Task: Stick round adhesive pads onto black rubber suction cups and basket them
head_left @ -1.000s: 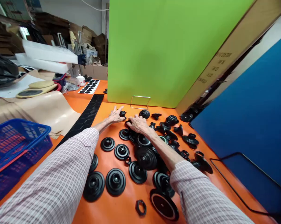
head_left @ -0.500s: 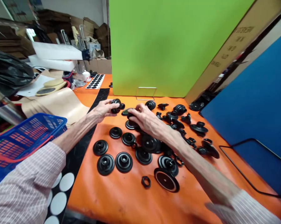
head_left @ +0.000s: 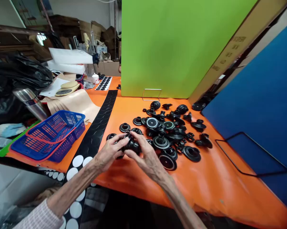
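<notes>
Both hands meet over the front left of the orange table. My left hand (head_left: 110, 149) is closed round black stepped round parts (head_left: 132, 145), with its fingers on their left side. On the other side, my right hand (head_left: 145, 156) curves its thumb and fingers about the same black parts. Whether the hands hold one piece or two pressed together I cannot tell, as the fingers cover much of them. Just behind lie a few flat black stepped discs (head_left: 124, 127) with raised centres. To the right spreads a jumbled pile of similar black discs (head_left: 161, 142), some showing a pale ring underneath.
A green panel (head_left: 157, 47) stands upright at the table's back, and a blue panel (head_left: 255, 105) leans at the right with a black wire frame (head_left: 243, 171). Left are a blue basket (head_left: 59, 151), a black strip (head_left: 95, 127) with white circles, and a steel flask (head_left: 30, 103).
My hands have come together, nearer to me, from apart at the back of the table. The view has shifted, showing more of the basket and the table's front edge.
</notes>
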Action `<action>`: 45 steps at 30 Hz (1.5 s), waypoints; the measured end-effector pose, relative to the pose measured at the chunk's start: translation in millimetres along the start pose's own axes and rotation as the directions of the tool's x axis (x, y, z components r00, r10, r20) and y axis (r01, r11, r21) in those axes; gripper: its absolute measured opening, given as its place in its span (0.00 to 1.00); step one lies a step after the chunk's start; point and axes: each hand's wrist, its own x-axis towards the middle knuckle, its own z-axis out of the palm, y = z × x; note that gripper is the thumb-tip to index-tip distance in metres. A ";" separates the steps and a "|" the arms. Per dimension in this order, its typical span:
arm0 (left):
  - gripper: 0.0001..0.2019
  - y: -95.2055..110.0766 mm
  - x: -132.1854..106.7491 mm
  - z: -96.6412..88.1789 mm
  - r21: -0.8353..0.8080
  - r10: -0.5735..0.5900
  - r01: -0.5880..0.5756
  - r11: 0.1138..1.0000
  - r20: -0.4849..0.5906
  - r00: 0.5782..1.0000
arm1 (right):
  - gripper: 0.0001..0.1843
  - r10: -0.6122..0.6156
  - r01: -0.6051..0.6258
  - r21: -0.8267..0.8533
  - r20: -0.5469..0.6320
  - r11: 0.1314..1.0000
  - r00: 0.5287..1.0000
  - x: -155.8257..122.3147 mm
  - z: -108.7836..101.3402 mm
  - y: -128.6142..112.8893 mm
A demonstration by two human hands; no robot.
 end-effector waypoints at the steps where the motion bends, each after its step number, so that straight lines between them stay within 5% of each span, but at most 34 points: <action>1: 0.20 -4.2 -7.8 -1.7 -0.019 -0.025 0.025 0.999 0.010 1.000 | 0.30 -0.001 0.000 -0.005 -0.014 1.000 1.000 -8.3 7.2 -3.7; 5: 0.19 -25.2 -35.3 -14.4 -0.111 -0.127 0.132 0.985 0.057 0.990 | 0.29 0.001 -0.002 -0.033 -0.013 0.999 1.000 -40.2 29.4 -16.3; 10: 0.17 -42.1 -65.0 -19.3 -0.146 -0.175 0.164 0.976 -0.068 0.982 | 0.20 0.151 -0.161 -0.050 -0.165 0.986 0.975 -63.8 35.5 -5.3; 12: 0.17 -47.3 -70.5 -17.9 -0.038 -0.101 0.098 0.995 -0.112 0.988 | 0.21 0.211 -0.241 -0.101 -0.240 0.965 0.947 -67.3 35.2 8.4; 14: 0.16 -56.2 -68.1 -16.5 0.198 0.089 -0.061 0.978 -0.136 0.987 | 0.21 0.156 -0.216 -0.190 -0.288 0.958 0.945 -67.8 36.2 21.4; 18: 0.24 -83.3 -45.7 -15.1 0.691 0.512 -0.383 0.613 0.021 0.858 | 0.16 -0.094 -0.106 -0.430 -0.419 0.896 0.903 -70.5 40.4 35.3; 21: 0.31 -95.6 -38.0 -15.2 0.817 0.573 -0.424 0.390 0.145 0.807 | 0.14 -0.202 -0.027 -0.602 -0.309 0.798 0.929 -82.0 38.7 38.1; 25: 0.25 -83.1 -61.7 -30.9 0.927 0.661 -0.279 0.249 0.048 0.749 | 0.08 -0.187 0.011 -0.602 -0.231 0.799 0.955 -92.1 27.0 44.8; 30: 0.21 -59.6 -105.8 -90.2 0.928 0.721 0.344 0.146 -0.337 0.605 | 0.14 -0.168 -0.114 -0.620 -0.378 0.777 0.910 -82.5 29.2 32.3; 33: 0.25 -64.3 -120.7 -121.7 0.844 0.618 0.423 0.329 -0.531 0.579 | 0.11 -0.009 -0.173 -0.420 -0.396 0.891 0.918 -86.4 62.7 -3.1; 35: 0.25 -71.5 -123.7 -134.3 0.763 0.515 0.311 0.567 -0.623 0.589 | 0.10 0.193 -0.218 -0.121 -0.190 0.968 0.963 -92.0 95.9 -27.6; 38: 0.25 -74.9 -124.6 -142.5 0.525 0.325 0.154 0.837 -0.703 0.632 | 0.12 0.442 -0.467 0.259 0.150 0.845 0.884 -94.6 148.2 -49.8; 41: 0.22 -61.1 -129.0 -146.2 0.383 0.182 0.133 0.914 -0.681 0.709 | 0.12 0.506 -0.542 0.483 0.217 0.687 0.835 -97.8 189.1 -57.0; 45: 0.19 -35.0 -136.2 -153.3 0.141 -0.058 0.171 0.975 -0.581 0.812 | 0.13 0.457 -0.492 0.530 0.207 0.691 0.865 -123.4 214.8 -69.2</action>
